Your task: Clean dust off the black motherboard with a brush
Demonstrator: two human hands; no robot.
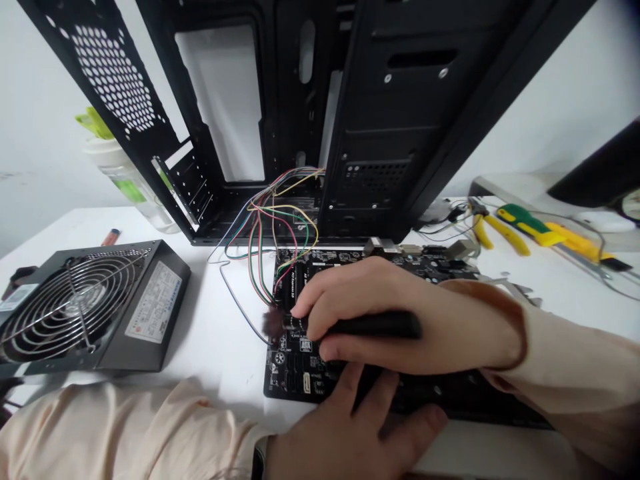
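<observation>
A black motherboard (pixel 287 370) lies flat on the white table in front of the open computer case. My right hand (pixel 380 313) is closed around the black handle of a small brush (pixel 375 325). The dark bristles, smeared by motion, are over the board's left part, beside the expansion slots. My left hand (pixel 345 427) rests at the board's near edge, fingers spread and partly on it, with nothing in its grasp. Thin coloured wires (pixel 260 227) run from the case down to the board's left side near the bristles. Both hands hide much of the board's middle.
The black computer case (pixel 385 147) stands behind the board. On the left sits a power supply (pixel 165 287) with a fan grille. Yellow-handled pliers (pixel 483 230) and a green-and-yellow tool (pixel 530 225) lie at the right. A white bottle (pixel 120 167) stands behind the case at left.
</observation>
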